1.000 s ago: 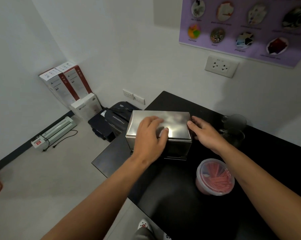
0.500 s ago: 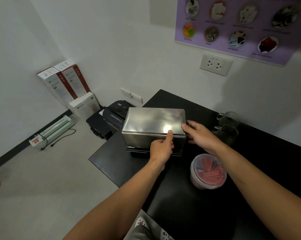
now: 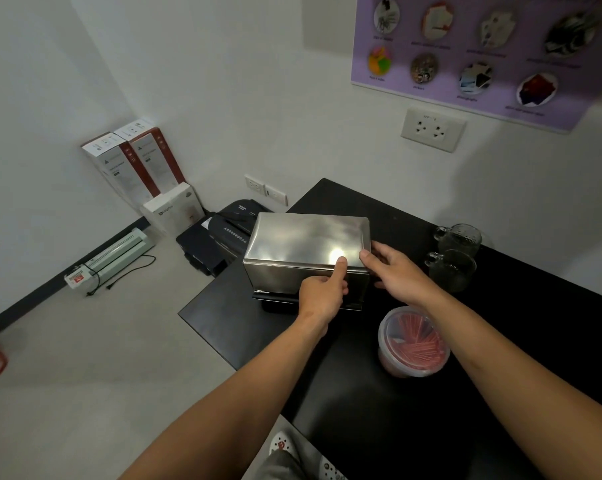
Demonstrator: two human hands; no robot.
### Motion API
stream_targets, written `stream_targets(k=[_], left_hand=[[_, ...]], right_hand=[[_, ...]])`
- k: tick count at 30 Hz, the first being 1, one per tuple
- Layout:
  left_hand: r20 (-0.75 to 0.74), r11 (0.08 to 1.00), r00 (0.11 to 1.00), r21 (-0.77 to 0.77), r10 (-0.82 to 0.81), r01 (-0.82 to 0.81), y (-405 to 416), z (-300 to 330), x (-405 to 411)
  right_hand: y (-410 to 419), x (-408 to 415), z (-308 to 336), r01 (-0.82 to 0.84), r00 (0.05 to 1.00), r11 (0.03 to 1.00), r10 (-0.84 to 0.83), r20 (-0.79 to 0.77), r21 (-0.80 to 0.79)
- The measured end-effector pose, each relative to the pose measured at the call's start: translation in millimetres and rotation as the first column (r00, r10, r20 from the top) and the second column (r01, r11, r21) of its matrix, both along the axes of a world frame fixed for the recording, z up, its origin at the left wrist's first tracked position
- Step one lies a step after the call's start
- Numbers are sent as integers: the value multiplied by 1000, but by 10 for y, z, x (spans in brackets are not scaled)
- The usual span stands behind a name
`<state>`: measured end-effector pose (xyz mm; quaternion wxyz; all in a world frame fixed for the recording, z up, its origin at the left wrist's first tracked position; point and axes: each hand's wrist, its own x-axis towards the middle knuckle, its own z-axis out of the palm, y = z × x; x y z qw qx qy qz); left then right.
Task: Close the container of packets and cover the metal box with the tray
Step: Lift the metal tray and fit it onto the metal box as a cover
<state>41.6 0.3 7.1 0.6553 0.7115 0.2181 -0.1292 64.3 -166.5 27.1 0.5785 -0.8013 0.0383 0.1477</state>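
Observation:
A shiny steel tray (image 3: 306, 240) lies upside down as a lid over the metal box (image 3: 275, 282) at the far left corner of the black table (image 3: 361, 410). My left hand (image 3: 322, 294) is at the front face, thumb pressed on the tray's front rim and fingers curled against the side. My right hand (image 3: 396, 275) grips the tray's right end, fingers spread. The round clear container of red packets (image 3: 413, 341) stands near my right forearm with its lid on.
Two glass mugs (image 3: 455, 254) stand to the right of the box near the wall. On the floor to the left are a black shredder (image 3: 230, 230), several cardboard boxes (image 3: 136, 164) and a white laminator (image 3: 112, 258). The table's left edge runs just below the box.
My left hand slid off the top of the tray down to its front rim. My right hand stayed at the right end. The view shifted slightly.

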Motion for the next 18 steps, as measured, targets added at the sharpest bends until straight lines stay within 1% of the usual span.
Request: stream_targets(k=[6,16,18], left_hand=[[-6,1000,1000,-17,-20,20,30,27,-5],[0,999,999,4,-53,53,64,31,1],[10,998,998,3,-55,55,117,21,-10]], right_hand=[[-18,-10,-42,-6,1000,999,7,25,-42],[11,-28,-59,-1,998,998,5,69,-67],[27,-37,-21,0,996,995,8,84,-96]])
